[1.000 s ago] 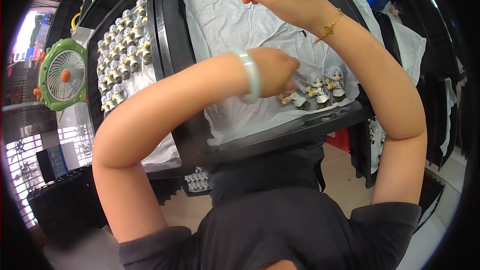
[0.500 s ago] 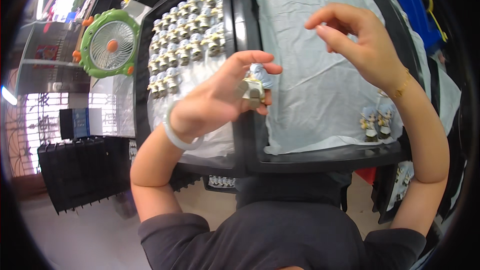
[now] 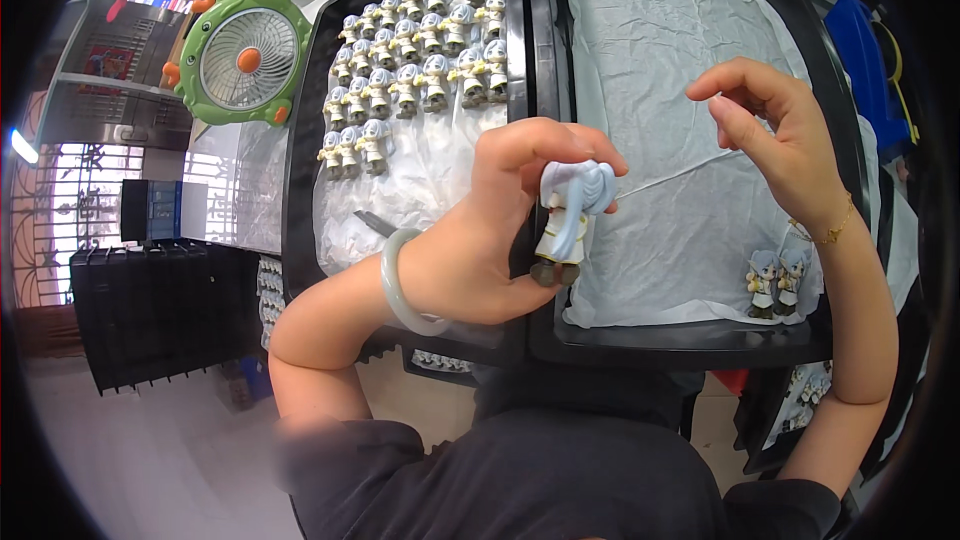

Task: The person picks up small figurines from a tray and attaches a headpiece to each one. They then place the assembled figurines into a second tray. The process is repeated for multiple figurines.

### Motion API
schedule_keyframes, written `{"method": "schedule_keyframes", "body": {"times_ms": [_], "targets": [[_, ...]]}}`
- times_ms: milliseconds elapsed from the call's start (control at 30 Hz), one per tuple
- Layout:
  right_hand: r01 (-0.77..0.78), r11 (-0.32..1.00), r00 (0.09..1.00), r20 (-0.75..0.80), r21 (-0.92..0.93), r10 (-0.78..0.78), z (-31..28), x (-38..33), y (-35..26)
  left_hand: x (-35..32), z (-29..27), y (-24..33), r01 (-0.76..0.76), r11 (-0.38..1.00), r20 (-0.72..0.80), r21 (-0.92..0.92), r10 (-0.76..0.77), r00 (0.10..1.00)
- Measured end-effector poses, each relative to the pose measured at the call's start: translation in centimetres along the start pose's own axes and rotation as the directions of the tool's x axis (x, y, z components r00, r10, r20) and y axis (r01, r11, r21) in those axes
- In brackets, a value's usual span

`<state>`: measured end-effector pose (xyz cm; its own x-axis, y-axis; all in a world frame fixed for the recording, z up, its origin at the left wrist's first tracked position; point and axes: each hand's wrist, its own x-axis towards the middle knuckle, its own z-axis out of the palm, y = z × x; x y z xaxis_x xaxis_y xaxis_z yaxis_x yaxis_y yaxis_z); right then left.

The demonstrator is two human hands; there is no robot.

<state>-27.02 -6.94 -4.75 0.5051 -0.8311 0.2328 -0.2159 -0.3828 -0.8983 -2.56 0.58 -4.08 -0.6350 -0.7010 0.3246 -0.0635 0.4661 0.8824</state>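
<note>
Between the thumb and fingers of my left hand [image 3: 475,230] is a small figurine [image 3: 572,215] with long pale-blue hair, a white and gold outfit and dark feet. It stands upright in the grip, its hair toward me. My right hand [image 3: 775,125] hovers over the right tray, fingers curled and thumb near the forefinger. From beside the figurine a thin white strand [image 3: 680,173] runs toward that hand. Whether the fingers hold it is hidden. Two similar figurines [image 3: 776,282] stand in the right tray's near right corner.
Rows of matching figurines [image 3: 405,85] stand on white paper in the left black tray [image 3: 305,140]. Thin white paper [image 3: 660,260] lines the right tray. By my left wrist lies a grey stick-like thing [image 3: 372,222]. A green fan [image 3: 248,60] is at left, a blue bin [image 3: 862,65] at right.
My left hand has turned the figurine upright, bringing its long hair into view. The thin strand and the grey stick-like thing now show. The whole view has shifted.
</note>
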Motion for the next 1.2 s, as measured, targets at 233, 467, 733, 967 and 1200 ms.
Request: {"method": "schedule_keyframes", "body": {"times_ms": [233, 467, 733, 967, 1200], "targets": [[-0.017, 0.999, 1.000, 0.003, -0.035, 0.017, -0.1, 0.0, 0.0, -0.2, -0.5, 0.5, 0.058, 0.956, -0.088, 0.289, -0.034, 0.996], [-0.024, 0.998, 1.000, 0.017, -0.051, 0.025, 0.0, 0.0, -0.2, 0.2, -0.8, 2.9, 0.190, 0.647, -0.177, 0.739, -0.086, 0.980], [0.004, 0.999, 1.000, 0.020, -0.043, -0.003, -0.1, 0.0, -0.1, -0.1, -0.6, 2.4, 0.175, 0.611, -0.194, 0.772, -0.035, 0.980], [-0.020, 0.999, 1.000, 0.010, -0.038, 0.021, -0.1, 0.1, 0.1, 0.2, -2.2, 4.1, 0.218, 0.576, -0.176, 0.788, -0.128, 0.976], [-0.010, 1.000, 1.000, 0.017, -0.005, 0.010, -0.1, 0.3, 0.4, -2.6, -11.0, 3.6, 0.390, 0.521, -0.381, 0.759, -0.130, 0.915]]}}
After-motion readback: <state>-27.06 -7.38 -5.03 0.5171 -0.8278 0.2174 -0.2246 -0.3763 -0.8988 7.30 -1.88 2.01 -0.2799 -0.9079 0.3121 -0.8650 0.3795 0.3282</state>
